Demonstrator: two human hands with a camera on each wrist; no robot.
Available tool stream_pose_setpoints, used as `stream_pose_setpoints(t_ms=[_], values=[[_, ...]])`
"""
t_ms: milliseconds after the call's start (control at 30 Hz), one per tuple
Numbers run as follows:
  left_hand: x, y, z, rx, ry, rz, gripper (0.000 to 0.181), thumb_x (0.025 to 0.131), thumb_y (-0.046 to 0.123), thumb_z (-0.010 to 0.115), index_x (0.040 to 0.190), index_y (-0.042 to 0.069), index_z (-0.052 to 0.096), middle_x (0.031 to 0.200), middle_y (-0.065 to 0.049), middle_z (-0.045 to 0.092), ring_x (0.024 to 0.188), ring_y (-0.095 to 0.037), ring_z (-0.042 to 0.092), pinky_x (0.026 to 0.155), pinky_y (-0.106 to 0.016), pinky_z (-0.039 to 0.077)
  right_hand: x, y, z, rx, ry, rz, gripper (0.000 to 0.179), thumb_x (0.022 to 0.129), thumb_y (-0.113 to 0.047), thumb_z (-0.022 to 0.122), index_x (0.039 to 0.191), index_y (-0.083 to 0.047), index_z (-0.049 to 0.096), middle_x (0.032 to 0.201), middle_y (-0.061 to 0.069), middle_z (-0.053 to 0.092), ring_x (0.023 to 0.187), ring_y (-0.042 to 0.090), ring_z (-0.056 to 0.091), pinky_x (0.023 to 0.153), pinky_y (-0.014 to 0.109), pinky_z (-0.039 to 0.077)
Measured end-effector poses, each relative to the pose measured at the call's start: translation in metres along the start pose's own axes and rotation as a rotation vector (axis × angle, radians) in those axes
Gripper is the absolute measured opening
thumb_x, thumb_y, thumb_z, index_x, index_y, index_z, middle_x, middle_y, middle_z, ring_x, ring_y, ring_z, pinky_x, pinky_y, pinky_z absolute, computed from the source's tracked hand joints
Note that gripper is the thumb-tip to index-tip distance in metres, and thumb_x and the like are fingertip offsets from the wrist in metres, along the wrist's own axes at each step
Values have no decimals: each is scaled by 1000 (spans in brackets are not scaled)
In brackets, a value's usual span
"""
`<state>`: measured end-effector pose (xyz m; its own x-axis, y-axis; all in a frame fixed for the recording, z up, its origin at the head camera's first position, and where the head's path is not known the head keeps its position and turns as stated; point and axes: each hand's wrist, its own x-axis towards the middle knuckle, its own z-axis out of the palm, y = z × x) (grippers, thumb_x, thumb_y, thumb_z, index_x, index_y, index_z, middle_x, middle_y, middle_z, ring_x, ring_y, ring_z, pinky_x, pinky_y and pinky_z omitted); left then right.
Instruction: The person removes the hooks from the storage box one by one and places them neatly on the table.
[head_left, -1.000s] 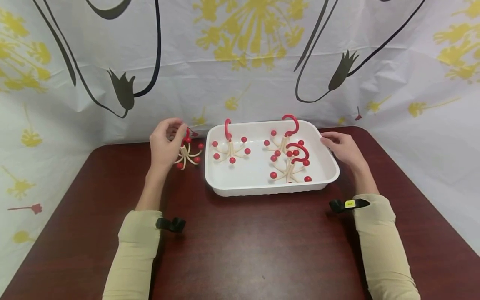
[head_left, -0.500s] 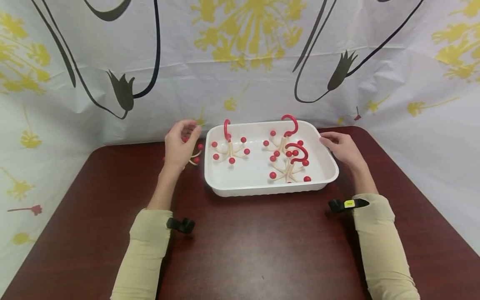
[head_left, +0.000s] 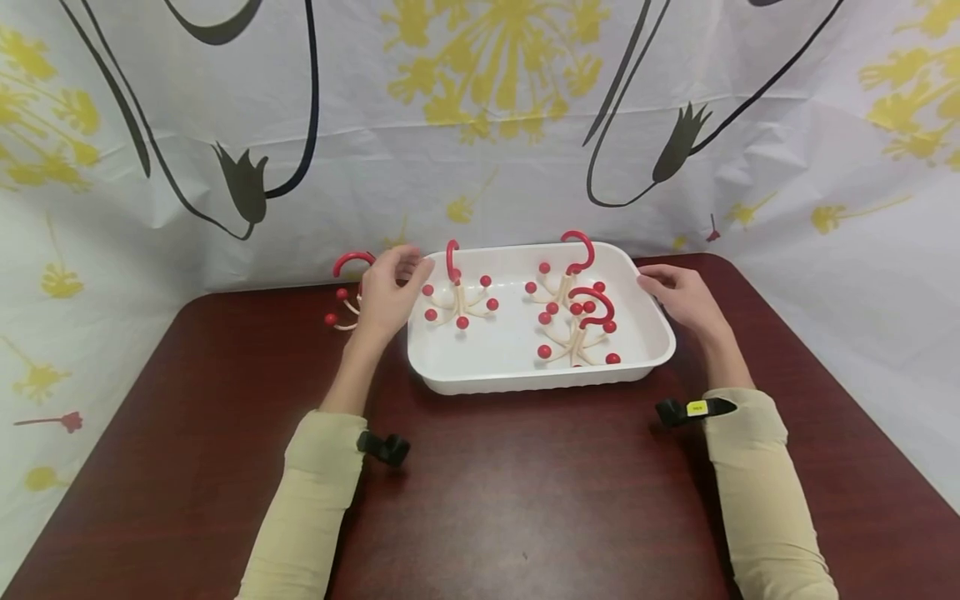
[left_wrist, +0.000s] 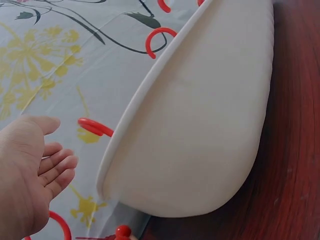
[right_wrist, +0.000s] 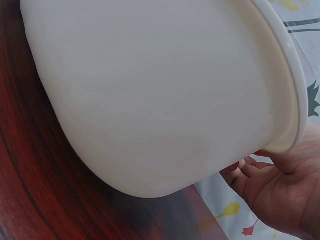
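My left hand [head_left: 390,293] hovers by the left end of the white tray [head_left: 495,367], fingers loosely bent and holding nothing. A small gap separates it from the rim in the left wrist view. Partly hidden behind that hand is a red-hooked hanger [head_left: 352,255] with cream arms tipped by red balls, standing on the table. My right hand [head_left: 678,293] holds the tray's right rim; its fingers [right_wrist: 245,177] lie beneath the rim, and the thumb is mostly hidden in the right wrist view. Inside the tray stand a similar hanger [head_left: 461,300] on the left and two more on the right.
The dark red wooden table [head_left: 480,492] extends in front of the tray. Behind it hangs a white cloth [head_left: 337,208] with yellow and grey plant prints. Black straps with camera mounts [head_left: 384,448] sit on both wrists over beige sleeves.
My left hand has moved right, away from the hanger on the table to the tray's left end, uncovering the hanger's hook. My right hand stays at the tray's right rim.
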<state>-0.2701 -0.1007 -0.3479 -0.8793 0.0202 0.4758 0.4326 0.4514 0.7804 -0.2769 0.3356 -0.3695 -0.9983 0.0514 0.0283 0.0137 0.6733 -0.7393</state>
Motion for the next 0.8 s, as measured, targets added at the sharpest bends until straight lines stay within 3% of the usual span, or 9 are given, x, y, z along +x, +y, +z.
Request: stream_pose_setpoints(t_ms=[333,567,800], values=[[2,6,15,-16,-64,-29,40,99,24,67,127,-4,63,112,-16,67,103,-28,62,95,-38,51,1,2,0,13,0,2,53,104,-41,53,140,-2,56,133,23,59,109,32,59,83,32,49],[5,7,26,-14,-74,-38,35,98,20,68,123,-3,66,108,-17,68,100,-28,63,91,-37,52,0,2,0,16,3,-7,54,104,-41,53,140,-1,56,132,23,60,108,32,59,79,26,49],[6,9,32,-24,-82,-52,30,98,15,68,121,-4,67,106,-17,67,97,-28,63,89,-37,52,0,1,0,21,6,-6,53,104,-40,54,139,-1,57,132,24,60,108,32,59,82,31,49]])
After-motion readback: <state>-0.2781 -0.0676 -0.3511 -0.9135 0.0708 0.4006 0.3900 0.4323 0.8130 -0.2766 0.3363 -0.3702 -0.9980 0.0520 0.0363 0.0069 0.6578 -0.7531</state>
